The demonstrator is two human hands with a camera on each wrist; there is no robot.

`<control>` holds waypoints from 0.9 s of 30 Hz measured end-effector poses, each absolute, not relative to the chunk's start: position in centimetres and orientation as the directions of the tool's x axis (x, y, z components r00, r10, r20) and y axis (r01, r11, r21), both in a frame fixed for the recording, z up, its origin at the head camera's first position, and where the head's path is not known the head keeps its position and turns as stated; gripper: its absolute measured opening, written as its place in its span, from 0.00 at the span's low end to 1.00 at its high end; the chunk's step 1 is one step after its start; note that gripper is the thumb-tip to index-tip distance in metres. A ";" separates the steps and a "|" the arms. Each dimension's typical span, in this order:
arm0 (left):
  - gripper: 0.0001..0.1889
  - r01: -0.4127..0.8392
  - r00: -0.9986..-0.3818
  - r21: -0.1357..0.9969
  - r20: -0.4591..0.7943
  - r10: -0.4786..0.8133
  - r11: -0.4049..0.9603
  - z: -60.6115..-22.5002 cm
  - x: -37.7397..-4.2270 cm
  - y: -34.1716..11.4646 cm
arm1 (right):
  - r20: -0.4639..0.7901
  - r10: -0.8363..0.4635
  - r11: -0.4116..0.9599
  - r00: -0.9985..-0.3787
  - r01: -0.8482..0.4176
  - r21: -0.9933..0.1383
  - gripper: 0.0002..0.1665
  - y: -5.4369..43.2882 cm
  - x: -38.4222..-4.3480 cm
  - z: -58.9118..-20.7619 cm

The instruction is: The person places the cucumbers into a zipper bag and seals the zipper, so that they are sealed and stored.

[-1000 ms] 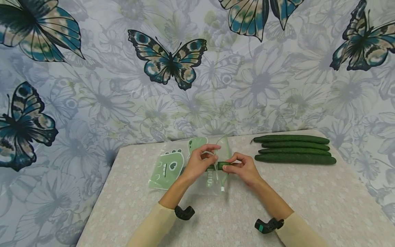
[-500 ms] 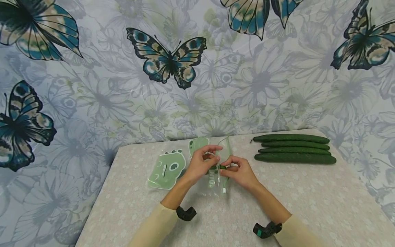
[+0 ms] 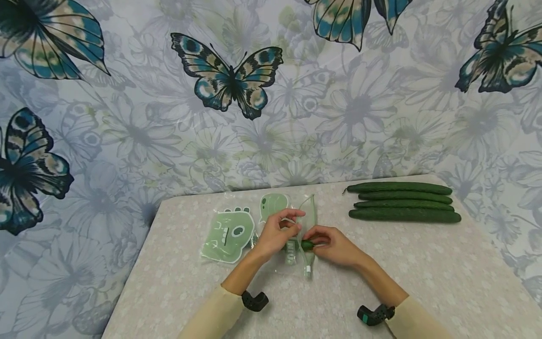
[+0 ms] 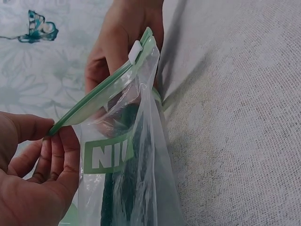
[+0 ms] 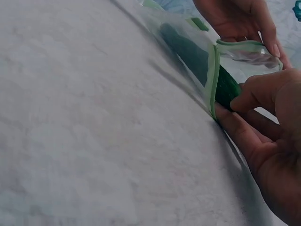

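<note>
A clear zip bag [image 3: 292, 254] with green dinosaur print lies across the table, its mouth facing right. My left hand [image 3: 275, 235] pinches the green zip edge [image 4: 94, 97] between thumb and fingers, holding the mouth apart. Most of a dark green cucumber [image 5: 188, 52] is inside the bag, seen through the plastic. At the mouth, my right hand [image 3: 336, 245] grips the cucumber's end, with thumb and fingers around it in the right wrist view. A white slider [image 4: 135, 52] sits on the zip near the right hand.
Several more cucumbers [image 3: 404, 215] lie side by side at the back right of the cloth-covered table [image 3: 178, 292]. Behind the table stands a wall covering [image 3: 355, 117] printed with butterflies and flowers. Each wrist wears a black band.
My right hand has shifted toward the near side of the table along with the cucumber's end. The left hand keeps its pinch on the bag's edge, and the head view has tilted slightly.
</note>
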State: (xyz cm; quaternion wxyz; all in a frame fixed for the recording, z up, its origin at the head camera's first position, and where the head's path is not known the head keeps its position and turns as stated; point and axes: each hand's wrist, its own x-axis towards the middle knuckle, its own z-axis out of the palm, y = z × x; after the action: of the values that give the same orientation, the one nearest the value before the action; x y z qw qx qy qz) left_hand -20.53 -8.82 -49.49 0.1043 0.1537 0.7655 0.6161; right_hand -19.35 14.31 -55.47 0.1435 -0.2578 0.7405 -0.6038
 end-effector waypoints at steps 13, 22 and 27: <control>0.18 0.110 -0.929 0.975 0.032 0.368 0.194 -49.5 -20.5 -8.9 | 0.108 -0.514 0.271 -0.851 -0.280 -0.921 0.13 13.2 -19.9 -55.6; 0.18 0.111 -0.930 0.972 0.029 0.366 0.206 -49.3 -20.4 -9.1 | 0.124 -0.451 0.348 -0.884 -0.302 -0.887 0.15 12.5 -19.5 -55.2; 0.18 0.107 -0.932 0.972 0.025 0.361 0.208 -49.5 -20.3 -9.1 | 0.071 -0.475 0.244 -0.877 -0.209 -0.947 0.15 13.7 -19.2 -55.2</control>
State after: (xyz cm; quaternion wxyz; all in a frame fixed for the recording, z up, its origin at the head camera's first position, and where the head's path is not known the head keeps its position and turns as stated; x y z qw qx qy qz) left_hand -20.30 -9.14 -49.46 0.1042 0.1519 0.7702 0.6106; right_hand -19.20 13.72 -55.16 0.1158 -0.2191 0.7802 -0.5743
